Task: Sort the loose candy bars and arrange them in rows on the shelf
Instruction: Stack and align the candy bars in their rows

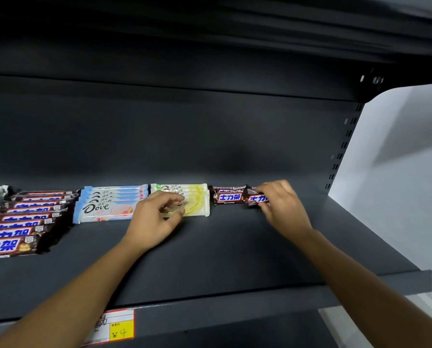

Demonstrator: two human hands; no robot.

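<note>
Across the whole width of our view runs the dark grey shelf (pixel 235 247), with its matching back panel (pixel 184 134) rising behind and a white wall (pixel 398 159) closing off the right side beyond a slotted upright (pixel 345 144). Every bar lies flat on the shelf, toward the back.

On the left a row of long Snickers bars (pixel 21 222) steps from the panel toward the front lip, each overlapping the next. Just beside it sits the blue Dove stack (pixel 114 204), fanned the same way, and touching that on the right is the yellow Dove stack (pixel 197 197).

Our left hand (pixel 157 214) lies across the left end of the yellow stack and hides that end. Its fingers and thumb are curled and pinch the front yellow Dove bar (pixel 197 210).

Our right hand (pixel 282 202) is well apart from the left, further along the shelf. It covers the right end of a short Snickers bar (pixel 253 198), fingers closed around the wrapper. That bar overlaps a second short Snickers bar (pixel 228 197), which lies near the yellow stack with a narrow gap between.

On the shelf's front lip, a price label (pixel 122 325) with a yellow corner reads ¥4; our left forearm crosses part of it.
</note>
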